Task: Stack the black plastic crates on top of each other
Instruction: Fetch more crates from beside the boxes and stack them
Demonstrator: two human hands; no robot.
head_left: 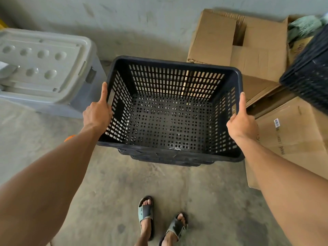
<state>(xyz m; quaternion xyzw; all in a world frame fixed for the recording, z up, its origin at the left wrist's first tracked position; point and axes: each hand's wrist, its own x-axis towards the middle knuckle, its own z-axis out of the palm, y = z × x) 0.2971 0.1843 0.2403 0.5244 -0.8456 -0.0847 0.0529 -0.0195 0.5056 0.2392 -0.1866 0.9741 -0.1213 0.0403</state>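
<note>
- The concrete floor (53, 157) takes most of the view, with a pale wall behind it and your two feet in sandals (147, 210) at the bottom edge.
- At the right stand some cardboard boxes (257, 55), one of them open on top; at the left sits a grey storage tub (44, 71) with its lid on.
- The black crate (170, 118) is in the middle, directly in front of you, open side up and empty. Its long axis runs from your left to your right.
- Under its near edge you can see more black rims (166, 158), so I judge it already sits in or just above other crates of a pile; how deep it is seated, I cannot tell.
- Another black crate (308, 71) shows at the right edge, resting on the boxes and well apart from the pile. I think it is the next one to bring, and your right hand is the nearer one to it.
- Your left hand (97, 112) is closed on the left short rim, thumb lying along the top, fingers hidden outside the wall.
- Your right hand (242, 125) grips the right short rim in the same way.
- The two hands are level and opposite, so the crate hangs straight; to seat it, I think you only press it down evenly.
</note>
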